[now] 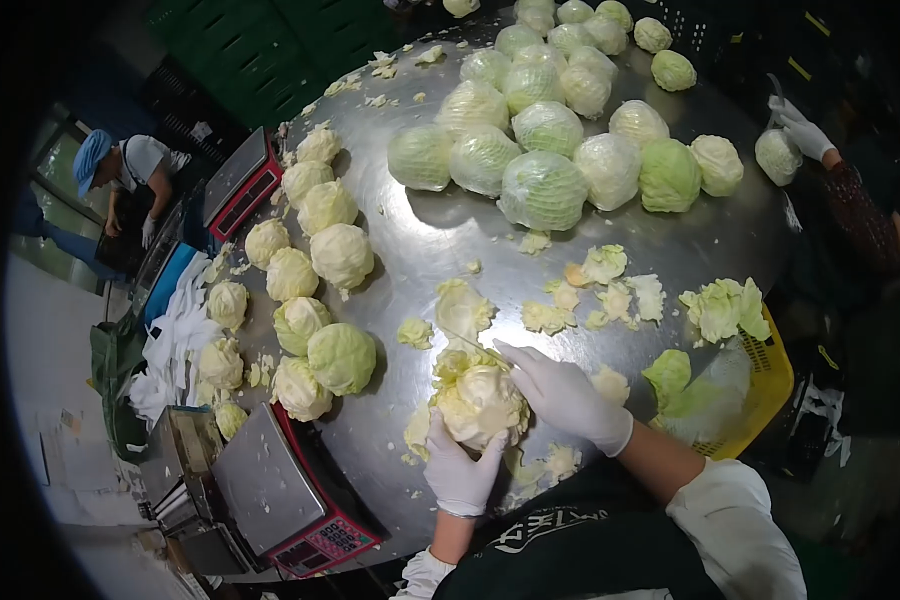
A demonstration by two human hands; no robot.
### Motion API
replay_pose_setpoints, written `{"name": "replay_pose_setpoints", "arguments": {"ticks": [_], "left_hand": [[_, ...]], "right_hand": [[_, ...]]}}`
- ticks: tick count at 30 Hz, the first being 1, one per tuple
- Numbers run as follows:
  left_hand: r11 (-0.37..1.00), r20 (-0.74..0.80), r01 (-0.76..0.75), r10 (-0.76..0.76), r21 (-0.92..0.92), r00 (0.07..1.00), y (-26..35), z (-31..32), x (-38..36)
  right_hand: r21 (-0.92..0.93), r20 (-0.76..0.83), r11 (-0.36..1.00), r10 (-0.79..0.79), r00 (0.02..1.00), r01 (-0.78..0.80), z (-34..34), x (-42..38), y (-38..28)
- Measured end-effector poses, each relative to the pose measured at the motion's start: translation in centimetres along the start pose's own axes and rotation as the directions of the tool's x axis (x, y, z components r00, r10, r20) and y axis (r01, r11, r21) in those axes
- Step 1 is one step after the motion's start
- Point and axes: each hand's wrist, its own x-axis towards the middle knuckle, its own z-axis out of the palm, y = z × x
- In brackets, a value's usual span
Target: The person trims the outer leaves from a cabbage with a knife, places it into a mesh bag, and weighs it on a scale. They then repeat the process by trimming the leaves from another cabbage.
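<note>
A pale trimmed cabbage [480, 400] sits on the steel table [420, 240] near its front edge. My left hand [460, 470], in a white glove, cups the cabbage from the near side. My right hand [565, 395], also gloved, rests against its upper right with the fingers closed around a knife [467, 343]. The thin blade shows faintly, running up and left over the top of the cabbage. Cut leaves [530, 465] lie around the cabbage.
Bare cabbages [320, 260] line the table's left side, and wrapped ones [540, 130] pile at the back. Loose leaves [610, 290] lie mid-table. A yellow basket [770, 390] holds scraps at the right. Red scales [290, 500] [240, 180] stand left. A co-worker's gloved hand [800, 128] is far right; another person [130, 170] is far left.
</note>
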Motion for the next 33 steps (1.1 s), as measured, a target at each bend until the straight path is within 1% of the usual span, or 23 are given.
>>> {"name": "replay_pose_setpoints", "arguments": {"ticks": [3,5,6,9,11,12,14,15,16,17,18,19,20,21,22,24,25,26,28,29,30,32,33], "left_hand": [[1.0,0.001,-0.012,0.012,-0.008,1.0,0.1,-0.2,0.6],[1.0,0.049,0.002,-0.002,0.006,0.999,1.0,-0.4,0.7],[1.0,0.052,-0.003,0.003,0.003,0.999,1.1,-0.3,0.8],[0.999,0.045,-0.044,0.043,0.03,0.998,1.4,-0.5,0.9],[0.998,0.122,0.024,-0.03,0.055,0.992,2.2,-0.6,1.4],[0.999,0.122,0.018,-0.024,0.051,0.992,2.5,-0.6,1.2],[0.998,0.12,0.02,-0.028,0.061,0.992,2.4,-0.8,0.4],[0.998,0.119,0.02,-0.027,0.063,0.992,1.8,-0.8,0.1],[0.999,0.057,-0.03,0.03,0.011,0.998,0.7,-0.4,-0.2],[0.996,-0.011,-0.085,0.085,-0.041,0.996,-0.4,0.1,-0.5],[0.995,-0.016,-0.088,0.087,-0.043,0.996,-2.2,0.9,-1.0],[0.976,-0.008,-0.077,0.077,-0.205,0.997,-4.4,1.8,-1.8],[0.931,0.002,-0.062,0.067,-0.361,0.998,-5.8,2.0,-2.4],[0.918,0.065,-0.043,0.074,-0.395,0.995,-6.0,1.1,-2.8],[0.919,0.06,-0.043,0.072,-0.391,0.996,-6.7,1.3,-3.5],[0.683,0.044,-0.115,0.211,-0.721,0.976,-7.9,2.2,-4.7],[0.688,0.011,-0.171,0.252,-0.705,0.968,-8.1,2.4,-5.1],[0.69,0.012,-0.169,0.25,-0.704,0.968,-8.4,2.3,-5.8],[0.647,0.202,0.086,0.107,-0.757,0.973,-7.4,1.3,-6.4],[0.62,0.106,0.012,0.115,-0.784,0.988,-7.7,1.9,-7.3],[0.616,0.106,0.014,0.114,-0.787,0.988,-8.0,1.9,-7.8],[0.683,0.061,-0.016,0.088,-0.73,0.994,-8.4,1.5,-8.1],[0.684,0.073,0.018,0.052,-0.729,0.996,-7.3,0.8,-7.5]], "right_hand": [[-0.054,0.057,0.996,-0.065,0.996,0.068,-0.2,-2.5,-1.4],[-0.27,0.064,0.956,-0.1,0.993,0.114,0.7,-3.6,-1.3],[-0.272,0.06,0.956,-0.096,0.994,0.109,0.6,-3.6,-1.4],[-0.261,0.072,0.963,-0.047,0.996,0.064,0.0,-3.2,-2.5],[-0.234,0.151,0.969,0.116,0.982,-0.078,-1.2,-1.6,-3.3],[-0.238,0.145,0.968,0.118,0.982,-0.082,-0.8,-1.2,-2.1],[0.022,-0.067,0.988,0.152,0.986,-0.151,0.6,-0.1,1.1],[0.172,-0.147,0.971,0.192,0.97,-0.166,-0.7,0.4,0.4],[0.174,-0.146,0.971,0.191,0.971,-0.165,-0.1,0.7,2.0],[0.218,-0.138,0.945,0.276,0.951,-0.243,1.0,1.0,4.9],[0.26,-0.127,0.912,0.358,0.925,-0.317,1.5,1.3,6.6],[0.344,-0.107,0.867,0.417,0.903,-0.36,1.3,1.1,6.6],[0.343,-0.105,0.869,0.413,0.904,-0.357,1.3,0.9,7.0],[0.324,-0.092,0.862,0.438,0.894,-0.39,1.4,0.8,7.5],[0.305,-0.078,0.855,0.463,0.883,-0.42,1.6,0.7,8.0],[0.257,-0.108,0.876,0.445,0.889,-0.407,1.7,0.6,8.5],[0.207,-0.143,0.893,0.432,0.89,-0.4,1.6,0.5,8.6],[0.208,-0.14,0.892,0.433,0.891,-0.401,1.1,0.3,9.0],[0.432,-0.105,0.732,0.621,0.777,-0.527,-1.8,0.7,8.6],[0.339,-0.186,0.82,0.538,0.822,-0.461,-2.3,0.5,9.7],[0.334,-0.187,0.821,0.539,0.822,-0.463,-3.2,0.0,8.2],[-0.003,-0.235,0.946,0.314,0.92,-0.324,-5.3,-1.3,3.1],[-0.007,-0.235,0.946,0.313,0.92,-0.324,-4.9,-1.7,2.4]]}}
